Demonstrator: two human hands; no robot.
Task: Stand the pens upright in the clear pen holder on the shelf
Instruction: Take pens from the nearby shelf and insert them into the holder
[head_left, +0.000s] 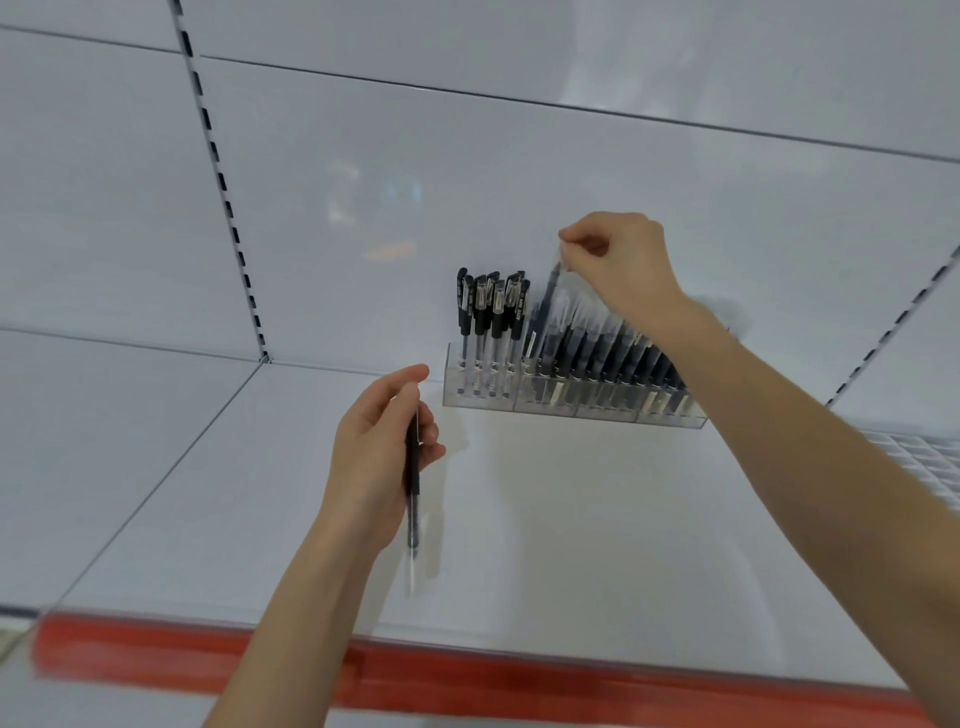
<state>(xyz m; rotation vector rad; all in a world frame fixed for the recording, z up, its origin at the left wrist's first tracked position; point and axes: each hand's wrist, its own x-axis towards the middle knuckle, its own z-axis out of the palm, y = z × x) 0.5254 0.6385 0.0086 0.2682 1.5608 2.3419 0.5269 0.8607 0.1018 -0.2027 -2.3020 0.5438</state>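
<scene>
Presently, one head view. White shelf with a white back panel; a red strip runs along the shelf's front edge.

Far left: slotted upright on the back panel, running down to the shelf's rear edge.

Left grip: over the middle of the shelf, left of the holder and apart from it. Fingers and thumb are curled closed round the upper part of a black pen. The pen hangs lengthwise with its tip toward the front edge. Tip is blurred, and whether it touches the shelf cannot be told.

Clear pen holder: stands at the rear edge of the shelf, against the back panel, right of centre. It is divided into several compartments in a row.
- Leftmost compartment: a group of capped pens, black caps up, standing nearly upright and close together.
- Compartments to the right: a row of leaning pens, dark with clear sections, all tilted the same way. The right end of the row is hidden behind the right forearm.

Right grip: above the holder. Thumb and forefinger are pinched closed on the top end of a tilted pen; the other fingers are curled in. The pen's lower end reaches down into the holder just right of the capped group; the exact compartment cannot be told.

Far right: a second slotted upright, and a white wire grid at the shelf's right edge.
</scene>
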